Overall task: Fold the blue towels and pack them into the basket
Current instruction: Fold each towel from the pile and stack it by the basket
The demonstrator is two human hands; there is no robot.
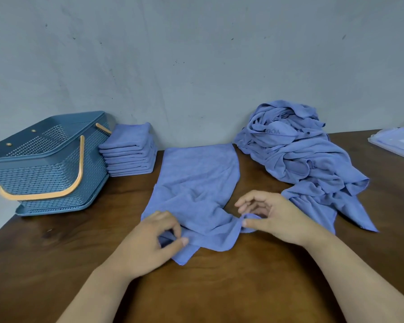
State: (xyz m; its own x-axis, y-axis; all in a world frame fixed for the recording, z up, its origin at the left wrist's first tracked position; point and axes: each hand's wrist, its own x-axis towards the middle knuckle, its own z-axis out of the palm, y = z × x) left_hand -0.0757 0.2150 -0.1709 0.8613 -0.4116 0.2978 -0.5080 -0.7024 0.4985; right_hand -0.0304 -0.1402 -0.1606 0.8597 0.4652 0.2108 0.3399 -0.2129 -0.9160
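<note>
My left hand (154,238) pinches the near left corner of 1 blue towel (196,180) spread on the brown table (219,290); my right hand (273,215), fingers curled, pinches its bunched near right corner. The blue basket (33,157) stands far left, touching a stack of folded towels (128,152). On the unfolded pile (301,157) at right, embossed lettering shows only "VOG".

a plain room: bare grey wall (196,54) behind a wooden table (56,252).
</note>
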